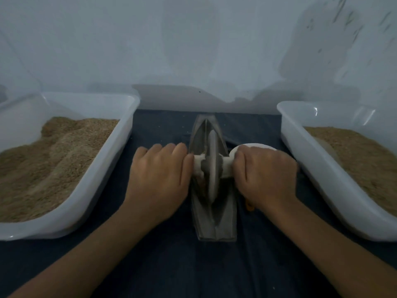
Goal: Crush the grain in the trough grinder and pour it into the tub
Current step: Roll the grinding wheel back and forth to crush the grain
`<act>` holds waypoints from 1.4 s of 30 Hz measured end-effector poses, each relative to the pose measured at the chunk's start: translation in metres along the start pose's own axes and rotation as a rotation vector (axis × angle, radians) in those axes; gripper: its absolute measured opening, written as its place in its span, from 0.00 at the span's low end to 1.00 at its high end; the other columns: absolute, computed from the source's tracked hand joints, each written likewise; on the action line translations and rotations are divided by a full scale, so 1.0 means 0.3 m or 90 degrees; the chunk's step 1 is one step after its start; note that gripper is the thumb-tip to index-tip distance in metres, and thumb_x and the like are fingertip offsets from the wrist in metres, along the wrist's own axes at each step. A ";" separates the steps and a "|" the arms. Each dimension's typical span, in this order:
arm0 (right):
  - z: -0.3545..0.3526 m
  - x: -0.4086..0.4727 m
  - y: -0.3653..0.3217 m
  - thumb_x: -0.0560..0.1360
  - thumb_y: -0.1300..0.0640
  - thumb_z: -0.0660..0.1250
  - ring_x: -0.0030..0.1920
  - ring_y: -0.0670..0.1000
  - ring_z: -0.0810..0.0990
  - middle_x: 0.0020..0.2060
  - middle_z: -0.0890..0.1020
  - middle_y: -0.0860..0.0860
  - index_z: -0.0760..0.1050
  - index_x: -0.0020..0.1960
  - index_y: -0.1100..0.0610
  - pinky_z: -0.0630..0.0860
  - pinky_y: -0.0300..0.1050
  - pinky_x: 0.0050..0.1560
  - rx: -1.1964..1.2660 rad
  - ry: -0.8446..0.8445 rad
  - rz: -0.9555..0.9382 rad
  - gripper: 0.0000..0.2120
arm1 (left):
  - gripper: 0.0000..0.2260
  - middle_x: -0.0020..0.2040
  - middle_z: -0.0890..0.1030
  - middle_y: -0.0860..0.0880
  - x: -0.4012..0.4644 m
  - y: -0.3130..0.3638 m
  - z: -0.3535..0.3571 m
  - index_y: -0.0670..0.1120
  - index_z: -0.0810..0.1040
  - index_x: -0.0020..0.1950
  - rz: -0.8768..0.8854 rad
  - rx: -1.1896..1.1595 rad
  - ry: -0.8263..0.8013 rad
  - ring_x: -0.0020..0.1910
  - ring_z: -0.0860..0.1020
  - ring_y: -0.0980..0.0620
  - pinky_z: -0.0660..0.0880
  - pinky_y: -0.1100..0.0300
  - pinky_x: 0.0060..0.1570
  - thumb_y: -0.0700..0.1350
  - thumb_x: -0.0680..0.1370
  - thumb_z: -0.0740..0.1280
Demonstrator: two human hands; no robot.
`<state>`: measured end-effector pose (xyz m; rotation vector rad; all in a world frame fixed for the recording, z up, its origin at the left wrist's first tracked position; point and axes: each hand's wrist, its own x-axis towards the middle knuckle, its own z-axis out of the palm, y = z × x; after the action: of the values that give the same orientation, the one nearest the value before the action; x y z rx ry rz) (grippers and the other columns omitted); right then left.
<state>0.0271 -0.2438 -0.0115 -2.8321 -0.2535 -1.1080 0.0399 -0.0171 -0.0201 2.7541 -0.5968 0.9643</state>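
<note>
Both hands hold the wheel's white axle: left hand (159, 175) and right hand (266, 173), fingers curled round its ends. Between them the trough grinder (211, 222) points straight away (long way forward), so the wheel (211, 166) rolls forward and back. Tubs sit either side.

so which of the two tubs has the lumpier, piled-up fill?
The left tub, beside the left hand: its grain is heaped in uneven ridges. The right tub holds a flatter, smoother layer.
</note>
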 end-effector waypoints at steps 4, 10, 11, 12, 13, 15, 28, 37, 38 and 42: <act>-0.014 -0.013 0.001 0.82 0.50 0.52 0.24 0.48 0.61 0.25 0.65 0.45 0.66 0.33 0.52 0.59 0.43 0.26 -0.009 0.032 -0.060 0.20 | 0.14 0.35 0.66 0.56 -0.031 -0.004 -0.003 0.54 0.63 0.41 0.005 -0.031 0.042 0.33 0.63 0.52 0.59 0.51 0.40 0.50 0.87 0.52; 0.141 0.233 0.066 0.79 0.43 0.44 0.29 0.50 0.68 0.30 0.72 0.50 0.70 0.33 0.54 0.56 0.46 0.31 -0.067 -0.192 0.065 0.25 | 0.17 0.32 0.68 0.51 0.219 -0.043 0.128 0.48 0.70 0.37 -0.080 0.065 -0.077 0.30 0.65 0.49 0.54 0.59 0.30 0.48 0.81 0.49; 0.160 0.286 0.088 0.78 0.42 0.42 0.33 0.52 0.70 0.34 0.74 0.51 0.70 0.37 0.53 0.59 0.47 0.33 -0.061 -0.276 0.073 0.24 | 0.20 0.35 0.70 0.50 0.273 -0.055 0.145 0.48 0.71 0.37 -0.120 0.081 -0.118 0.33 0.66 0.48 0.56 0.59 0.32 0.52 0.79 0.45; 0.171 0.331 0.100 0.76 0.42 0.40 0.36 0.52 0.71 0.38 0.75 0.52 0.71 0.41 0.53 0.60 0.48 0.35 -0.049 -0.363 0.084 0.24 | 0.22 0.36 0.71 0.50 0.322 -0.065 0.159 0.48 0.72 0.37 -0.148 0.078 -0.149 0.35 0.68 0.47 0.59 0.57 0.33 0.55 0.79 0.43; 0.179 0.360 0.108 0.74 0.41 0.39 0.38 0.53 0.72 0.41 0.75 0.53 0.71 0.44 0.53 0.60 0.47 0.35 -0.036 -0.420 0.085 0.25 | 0.24 0.36 0.70 0.49 0.359 -0.067 0.159 0.47 0.71 0.36 -0.176 0.059 -0.182 0.36 0.69 0.46 0.62 0.55 0.36 0.57 0.79 0.44; 0.176 0.356 0.107 0.76 0.42 0.41 0.38 0.53 0.72 0.42 0.76 0.54 0.72 0.46 0.54 0.59 0.47 0.34 -0.010 -0.424 0.100 0.25 | 0.25 0.35 0.71 0.49 0.366 -0.051 0.143 0.47 0.72 0.36 -0.180 0.067 -0.204 0.36 0.70 0.46 0.64 0.54 0.37 0.57 0.80 0.44; -0.004 0.043 -0.008 0.81 0.49 0.52 0.23 0.46 0.59 0.24 0.64 0.43 0.65 0.30 0.51 0.54 0.43 0.29 0.005 -0.010 -0.060 0.21 | 0.14 0.32 0.64 0.56 -0.022 -0.002 -0.022 0.54 0.63 0.40 -0.013 -0.013 -0.032 0.28 0.62 0.56 0.57 0.55 0.33 0.51 0.85 0.49; 0.175 0.365 0.126 0.82 0.55 0.57 0.44 0.55 0.72 0.44 0.69 0.52 0.65 0.53 0.53 0.69 0.53 0.41 0.001 -0.478 0.056 0.02 | 0.23 0.47 0.81 0.43 0.429 -0.045 0.136 0.47 0.73 0.38 -0.145 0.097 -0.256 0.40 0.74 0.43 0.65 0.51 0.42 0.58 0.81 0.47; 0.162 0.343 0.117 0.83 0.54 0.56 0.42 0.54 0.72 0.43 0.70 0.52 0.66 0.52 0.54 0.67 0.51 0.39 -0.009 -0.462 0.050 0.04 | 0.23 0.43 0.79 0.44 0.415 -0.042 0.127 0.46 0.72 0.38 -0.145 0.103 -0.247 0.38 0.72 0.45 0.65 0.52 0.41 0.57 0.81 0.47; 0.080 0.175 0.032 0.80 0.46 0.48 0.26 0.48 0.67 0.26 0.71 0.48 0.70 0.31 0.53 0.56 0.45 0.29 -0.039 -0.156 0.061 0.24 | 0.09 0.34 0.66 0.51 0.166 -0.036 0.042 0.49 0.68 0.43 0.051 0.145 -0.113 0.30 0.65 0.49 0.58 0.59 0.30 0.49 0.81 0.56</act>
<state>0.0828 -0.2434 0.0062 -2.9969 -0.1004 -0.7625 0.0869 -0.0267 0.0010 3.0628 -0.6669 0.8584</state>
